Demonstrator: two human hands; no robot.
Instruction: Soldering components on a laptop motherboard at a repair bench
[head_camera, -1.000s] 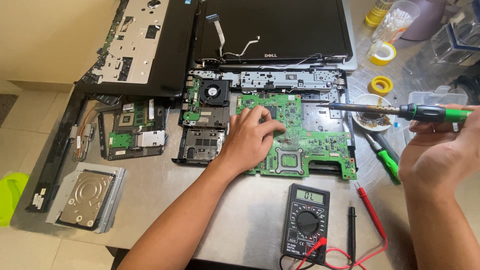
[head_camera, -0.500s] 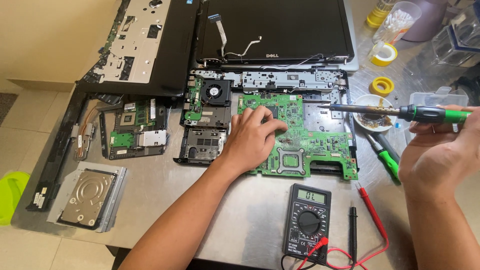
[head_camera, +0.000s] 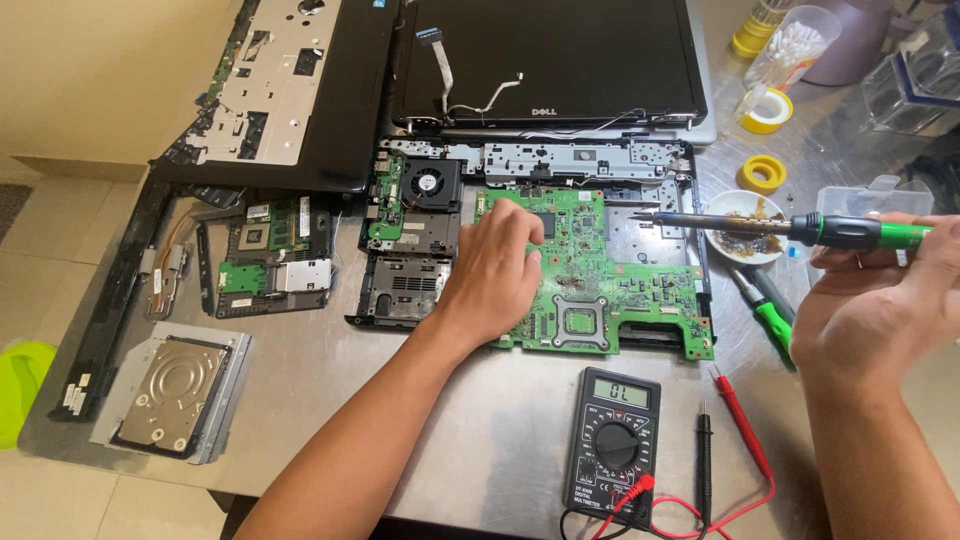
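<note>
At right of the bench, my right hand is closed round the green handle of the soldering iron, tip held level above the board's upper right edge, not touching. My left hand rests fingers-curled on the green motherboard, pinning it flat. To solder cleanly I judge: keep that hand clear of the tip, keep the board pressed down, lower slowly. Multimeter lies just below the board.
</note>
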